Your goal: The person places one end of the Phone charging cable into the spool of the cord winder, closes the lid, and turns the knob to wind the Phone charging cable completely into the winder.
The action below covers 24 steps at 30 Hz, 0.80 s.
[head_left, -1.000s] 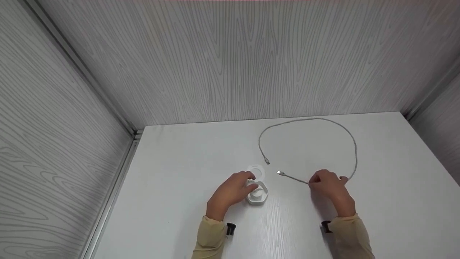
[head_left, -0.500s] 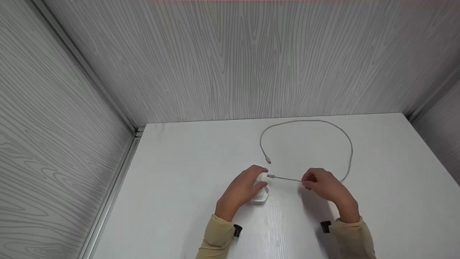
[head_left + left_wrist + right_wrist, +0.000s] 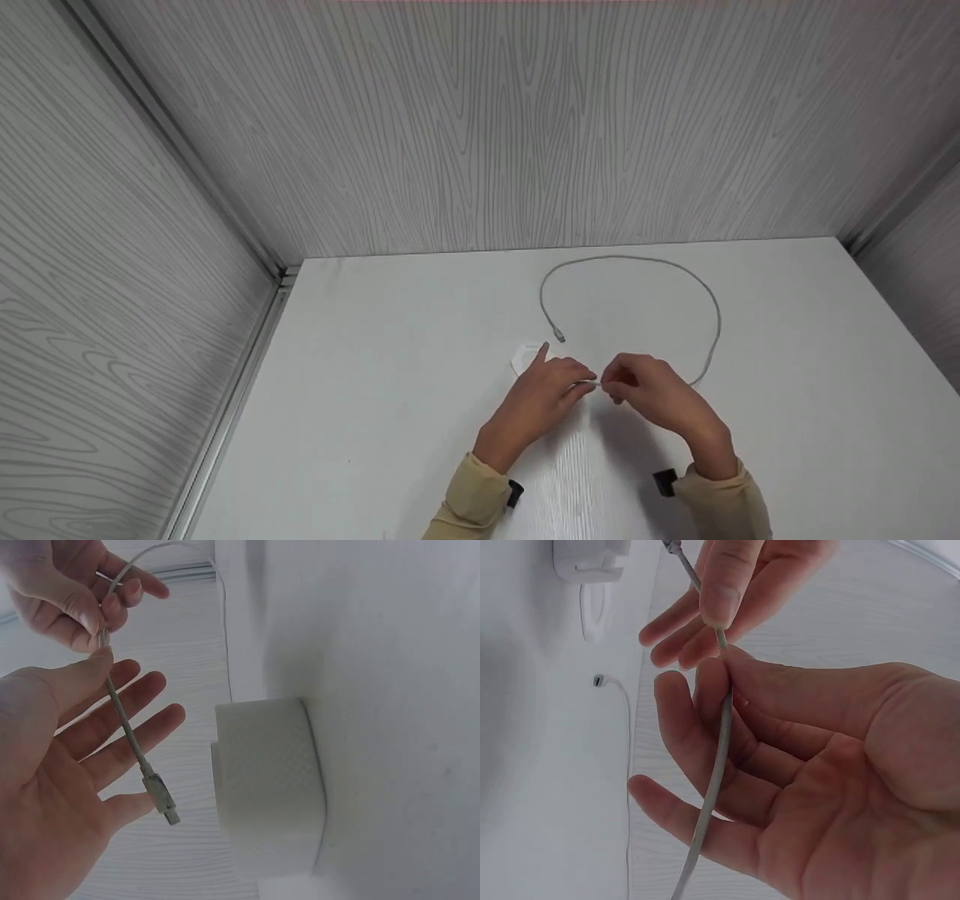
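**Thin pale-grey cable [image 3: 628,257] pinched at two neighbouring spots above a white tabletop [image 3: 375,420]**

The left hand [image 3: 541,394] grasps the cable between thumb and forefinger, its remaining fingers fanned loosely apart. Just beside it, the right hand [image 3: 654,391] grasps the same cable between thumb and fingertip, with its other fingers partly bent and the little finger reaching out straighter. The two pairs of fingertips nearly meet.

From the left hand's grip, a short stretch of cable runs across the palm to a grey plug with a bare metal tip [image 3: 160,795], which the head view hides. On the other side, the cable leaves the right hand and sweeps over the tabletop in a wide open loop, ending in a second grey metal-tipped plug [image 3: 559,334] lying near the left hand.

A squat white block with a finely patterned side [image 3: 270,787] sits on the tabletop beneath the left hand, apart from its fingers in the left wrist view. Next to it lies a flat white piece with a ring shape [image 3: 523,358], partly covered in the head view. Beige sleeves [image 3: 474,491] cover both forearms.
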{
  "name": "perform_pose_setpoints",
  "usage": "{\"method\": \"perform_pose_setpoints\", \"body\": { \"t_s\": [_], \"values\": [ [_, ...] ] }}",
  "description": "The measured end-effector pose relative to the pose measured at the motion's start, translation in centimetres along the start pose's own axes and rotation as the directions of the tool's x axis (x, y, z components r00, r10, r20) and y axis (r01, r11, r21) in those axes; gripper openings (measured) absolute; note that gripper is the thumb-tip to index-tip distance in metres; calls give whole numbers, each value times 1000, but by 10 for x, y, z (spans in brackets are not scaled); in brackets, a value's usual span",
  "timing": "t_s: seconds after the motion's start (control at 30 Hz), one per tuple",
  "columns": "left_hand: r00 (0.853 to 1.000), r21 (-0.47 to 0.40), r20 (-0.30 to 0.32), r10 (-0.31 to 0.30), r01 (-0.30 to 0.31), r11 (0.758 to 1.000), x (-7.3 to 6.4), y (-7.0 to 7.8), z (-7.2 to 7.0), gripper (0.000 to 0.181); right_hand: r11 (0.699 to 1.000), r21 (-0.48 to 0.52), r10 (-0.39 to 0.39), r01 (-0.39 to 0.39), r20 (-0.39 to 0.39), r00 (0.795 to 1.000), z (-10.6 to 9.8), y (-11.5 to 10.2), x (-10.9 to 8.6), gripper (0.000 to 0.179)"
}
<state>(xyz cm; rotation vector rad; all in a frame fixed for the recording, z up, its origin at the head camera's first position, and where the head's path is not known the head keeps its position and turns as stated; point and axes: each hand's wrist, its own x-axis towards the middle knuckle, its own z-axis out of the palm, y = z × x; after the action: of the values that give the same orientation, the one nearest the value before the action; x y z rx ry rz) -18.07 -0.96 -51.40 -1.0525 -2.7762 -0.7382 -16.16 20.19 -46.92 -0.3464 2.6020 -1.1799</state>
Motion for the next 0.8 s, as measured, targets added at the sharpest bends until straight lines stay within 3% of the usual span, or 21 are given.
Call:
{"method": "perform_pose_setpoints", "body": {
  "t_s": [0.23, 0.37, 0.6, 0.8],
  "values": [
    [999, 33, -25, 32, -31, 999, -3, -4, -5, 23, 999, -27, -30, 31, 33, 999, 0, 2, 1, 13],
    [1000, -37, -28, 4, -5, 999, -6, -12, -10, 22, 999, -45, -14, 17, 60, 998, -3, 5, 2, 20],
    [995, -116, -10, -101, 99, 988, -13, -26, -25, 21, 998, -63, 11, -6, 82, 997, -9, 11, 1, 25],
    [974, -138, 18, -224, 224, 965, -21, -42, -41, 19, 999, -48, 27, -24, 73, 997, -17, 18, -1, 22]
  ]
}}
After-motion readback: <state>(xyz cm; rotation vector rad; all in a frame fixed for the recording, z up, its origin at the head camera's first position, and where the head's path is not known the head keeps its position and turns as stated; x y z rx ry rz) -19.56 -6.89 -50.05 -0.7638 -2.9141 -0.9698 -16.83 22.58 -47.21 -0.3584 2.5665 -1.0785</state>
